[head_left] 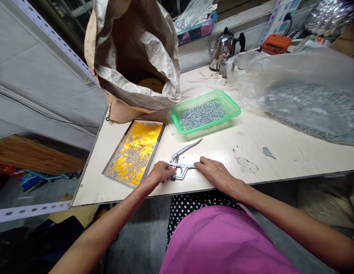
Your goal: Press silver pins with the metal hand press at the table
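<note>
A metal plier-like hand tool point(185, 156) lies on the pale wooden table point(279, 152), one handle raised toward the far side. My left hand point(160, 172) is closed in a pinch at the tool's jaw end, holding something too small to make out. My right hand point(213, 172) rests on the tool's lower handle, fingers curled over it. Left of my hands sits a flat tray with a yellow lining point(142, 139) strewn with small metal pins. Beyond the tool stands a green plastic basket point(233, 108) filled with the same pins.
A large open paper sack point(137, 61) stands at the table's back left. A big clear plastic bag of metal parts point(308, 95) fills the right side. A steel kettle point(224, 47) and an orange device point(275, 43) sit behind. A grey scrap point(268, 153) lies on the table.
</note>
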`<state>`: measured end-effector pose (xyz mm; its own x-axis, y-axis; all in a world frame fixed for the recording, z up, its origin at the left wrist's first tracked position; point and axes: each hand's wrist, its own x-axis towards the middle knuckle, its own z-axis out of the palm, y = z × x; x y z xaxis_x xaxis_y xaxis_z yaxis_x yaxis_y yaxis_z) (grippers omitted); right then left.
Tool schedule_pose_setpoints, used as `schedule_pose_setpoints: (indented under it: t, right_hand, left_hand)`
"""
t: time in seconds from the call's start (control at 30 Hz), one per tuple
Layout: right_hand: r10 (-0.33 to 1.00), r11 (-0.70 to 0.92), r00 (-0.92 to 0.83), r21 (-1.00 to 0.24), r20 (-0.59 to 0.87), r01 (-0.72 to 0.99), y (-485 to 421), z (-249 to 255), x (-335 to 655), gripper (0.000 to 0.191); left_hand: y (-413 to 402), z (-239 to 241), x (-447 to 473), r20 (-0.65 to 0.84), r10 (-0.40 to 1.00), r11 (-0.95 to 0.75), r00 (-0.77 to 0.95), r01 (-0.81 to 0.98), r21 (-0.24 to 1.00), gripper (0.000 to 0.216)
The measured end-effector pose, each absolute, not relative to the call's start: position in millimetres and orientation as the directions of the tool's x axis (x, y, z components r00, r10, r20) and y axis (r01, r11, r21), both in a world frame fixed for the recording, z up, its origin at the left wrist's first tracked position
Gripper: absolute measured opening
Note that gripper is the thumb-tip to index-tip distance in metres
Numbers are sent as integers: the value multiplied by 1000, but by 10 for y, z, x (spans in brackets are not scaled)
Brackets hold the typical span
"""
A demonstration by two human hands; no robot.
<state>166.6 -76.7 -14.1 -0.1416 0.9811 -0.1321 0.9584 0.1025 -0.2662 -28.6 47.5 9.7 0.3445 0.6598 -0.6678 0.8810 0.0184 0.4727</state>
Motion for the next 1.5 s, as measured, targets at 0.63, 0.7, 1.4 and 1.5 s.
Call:
schedule_pose_setpoints:
  t: [0.63, 0.7, 1.4, 1.5]
  right_hand:
    - [908, 385, -411, -228, -80, 895, -242, -218, 1936, 108]
    - [900, 412, -431, -186, -72, 892, -220, -194, 1892, 105]
    - [929, 362, -370, -149, -28, 920, -440, -122, 1844, 68]
    - [922, 378, -386, -158, -21, 912, -457, -114, 1871, 73]
  left_hand:
    - [102, 45, -494, -814, 526, 336, 249, 818, 467, 29]
    - [76, 49, -502, -811, 541, 361, 225, 809, 465, 24]
    - [66, 70, -478, -816, 536, 385, 217, 798, 464, 24]
    - [70, 79, -467, -822, 527, 388, 216, 799, 459, 23]
